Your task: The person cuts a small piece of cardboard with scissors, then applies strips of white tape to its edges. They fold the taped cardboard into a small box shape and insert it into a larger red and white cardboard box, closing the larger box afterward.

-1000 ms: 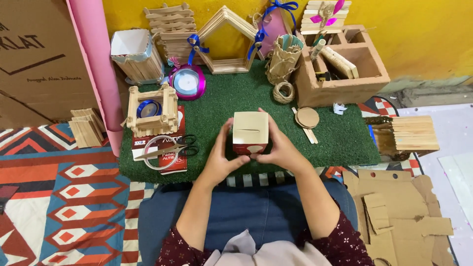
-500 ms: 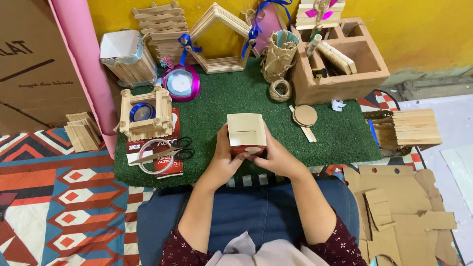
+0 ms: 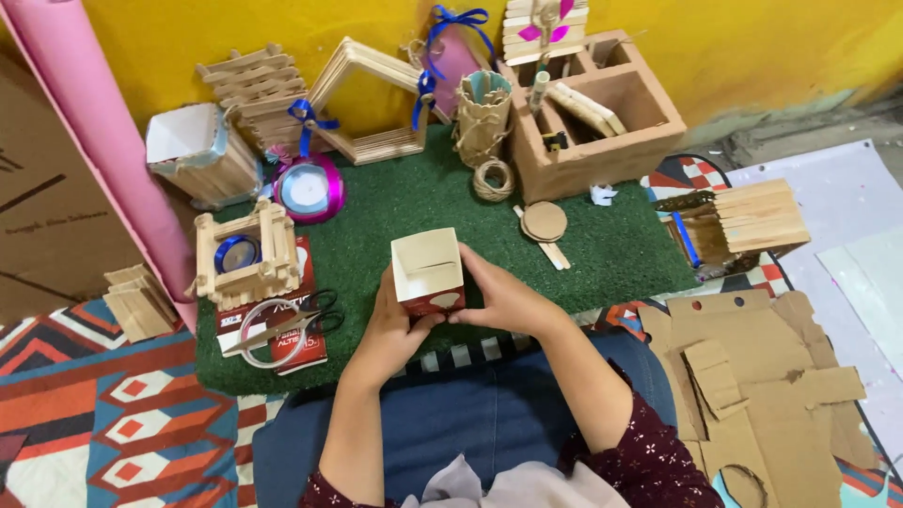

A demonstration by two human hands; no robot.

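Resting above the near edge of the green mat (image 3: 602, 254), a small open-topped box (image 3: 428, 271) is gripped on both sides; left hand (image 3: 395, 320) and right hand (image 3: 503, 299) fingers are pressed against its walls; the walls appear assembled; decoration appears outstanding; scissors (image 3: 287, 325) lie untouched nearby.

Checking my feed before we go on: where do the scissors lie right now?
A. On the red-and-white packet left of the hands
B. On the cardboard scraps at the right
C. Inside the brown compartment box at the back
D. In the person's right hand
A: the scissors lie on the red-and-white packet on the green mat, left of the left hand; both hands hold the small carton.
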